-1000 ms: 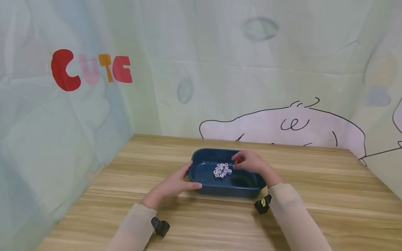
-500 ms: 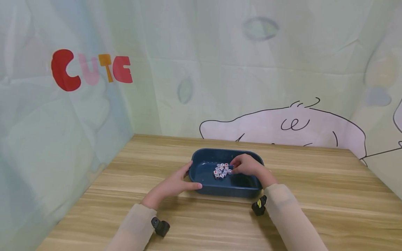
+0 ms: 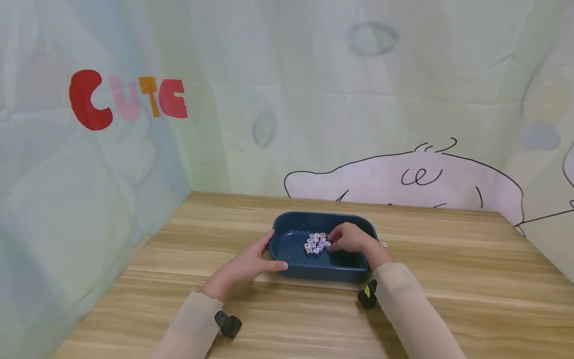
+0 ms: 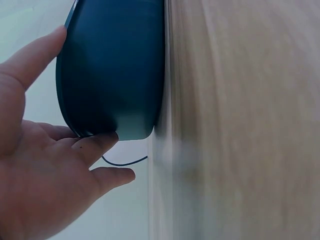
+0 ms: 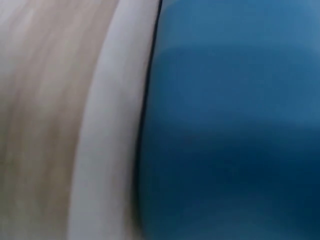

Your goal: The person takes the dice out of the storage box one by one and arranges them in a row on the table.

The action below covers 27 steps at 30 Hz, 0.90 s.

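Observation:
A dark blue rectangular tray rests on the wooden table, with several white dice clustered near its middle. My left hand spans the tray's left end, thumb along the front wall and fingers at the end wall. In the left wrist view the thumb and fingers of that hand are spread and touch the tray. Inside the tray, my right hand bends its fingers down, fingertips right at the die on the cluster's right side; whether they pinch it I cannot tell. The right wrist view shows only the tray's blurred wall.
One loose die lies on the table just outside the tray's right end. The wooden table runs back to a printed cloth backdrop with coloured letters at the left.
My right hand has moved down and left, toward the dice. The loose die right of the tray has come into view from behind the right arm. The left hand keeps its place.

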Available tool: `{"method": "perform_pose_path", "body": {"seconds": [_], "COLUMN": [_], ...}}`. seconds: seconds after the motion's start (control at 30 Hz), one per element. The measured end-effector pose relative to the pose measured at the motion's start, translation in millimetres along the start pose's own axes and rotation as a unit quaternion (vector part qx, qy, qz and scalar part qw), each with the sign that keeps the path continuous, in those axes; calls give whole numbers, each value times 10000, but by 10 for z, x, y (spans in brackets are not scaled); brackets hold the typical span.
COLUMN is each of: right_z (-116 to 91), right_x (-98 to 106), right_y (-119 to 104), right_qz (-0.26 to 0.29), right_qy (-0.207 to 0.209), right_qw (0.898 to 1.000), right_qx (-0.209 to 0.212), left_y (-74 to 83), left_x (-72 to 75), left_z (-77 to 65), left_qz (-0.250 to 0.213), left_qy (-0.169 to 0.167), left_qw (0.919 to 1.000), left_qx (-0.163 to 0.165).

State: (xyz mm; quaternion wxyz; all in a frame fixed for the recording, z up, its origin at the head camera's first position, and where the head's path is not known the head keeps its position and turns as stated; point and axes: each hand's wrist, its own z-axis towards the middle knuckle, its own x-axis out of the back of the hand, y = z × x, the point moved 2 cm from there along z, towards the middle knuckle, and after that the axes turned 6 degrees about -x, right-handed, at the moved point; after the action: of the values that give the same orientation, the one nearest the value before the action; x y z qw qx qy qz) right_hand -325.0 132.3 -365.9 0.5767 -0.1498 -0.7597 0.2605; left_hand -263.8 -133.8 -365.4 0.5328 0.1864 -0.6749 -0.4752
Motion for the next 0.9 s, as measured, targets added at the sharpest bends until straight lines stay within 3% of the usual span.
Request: {"method": "perform_pose_path", "body": {"seconds": [0.57,0.9], "right_z": [26,31], "right_x": [-34,-36], "right_y": [-28,-18], "right_qz": [-181,-280], "right_qy": [55,92], "right_qw": [9998,9996], "right_qx": [-46,-19], "left_y": [-23,-1], "left_x": [3,7], "left_z": [-14,-5], "left_qz": [-52,-8], "left_qy": [47,-27], "left_qw": [9999,10000], "left_qx": [72,-76]}}
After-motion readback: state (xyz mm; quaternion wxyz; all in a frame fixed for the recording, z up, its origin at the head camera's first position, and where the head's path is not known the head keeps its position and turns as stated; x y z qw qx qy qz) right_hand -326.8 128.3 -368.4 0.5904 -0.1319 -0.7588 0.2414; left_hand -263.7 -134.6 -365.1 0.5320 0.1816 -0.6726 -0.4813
